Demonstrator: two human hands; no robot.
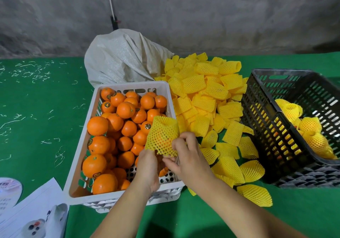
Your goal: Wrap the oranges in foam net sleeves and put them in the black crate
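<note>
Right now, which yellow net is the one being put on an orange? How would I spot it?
Find the white crate of bare oranges on the green table. Over its right edge, both hands, left and right, hold one yellow foam net sleeve. Unlike the loose pile of sleeves beside it, it is lifted up with orange showing through its holes.

I count two crates: one white crate (168,90) and one black crate (265,127). The bare oranges (97,125) in the white one number roughly thirty that I can see, with more hidden beneath. One orange (161,140) sits inside the sleeve (162,136) I am working on, held by my two hands, left hand (148,166) and right hand (189,156). The loose sleeves (206,98) are too piled up for an exact count, several dozen. In the black crate I see about four wrapped oranges (311,125). One sack (123,57), and two papers (36,214).
</note>
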